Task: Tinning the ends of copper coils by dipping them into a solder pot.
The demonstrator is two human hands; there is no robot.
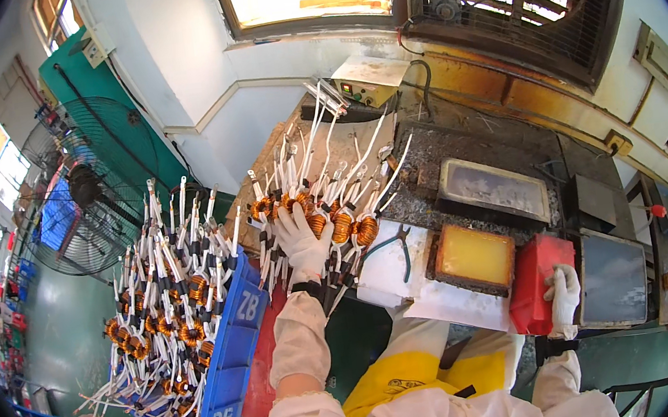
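My left hand (pixel 302 238), in a white glove, lies with fingers stretched out against copper-wound coils (pixel 342 226) at the left end of the bench. The coils have long white leads with metal lugs and black sleeving, several standing up. My right hand (pixel 563 299), also gloved, is closed at the right side of a red box (pixel 538 282) at the bench's front edge; part of its grip is hidden. Left of that box is a square pot of yellowish material (pixel 473 257). Pliers with dark handles (pixel 405 251) lie on white paper (pixel 374 272) between the coils and the pot.
A blue crate (pixel 234 343) heaped with similar coils (pixel 162 327) stands at my left. Farther back on the bench are a rectangular tray with a greyish surface (pixel 497 190) and a control box (pixel 369 81). A grey-topped tank (pixel 612 276) is at right; a large fan (pixel 84 183) stands far left.
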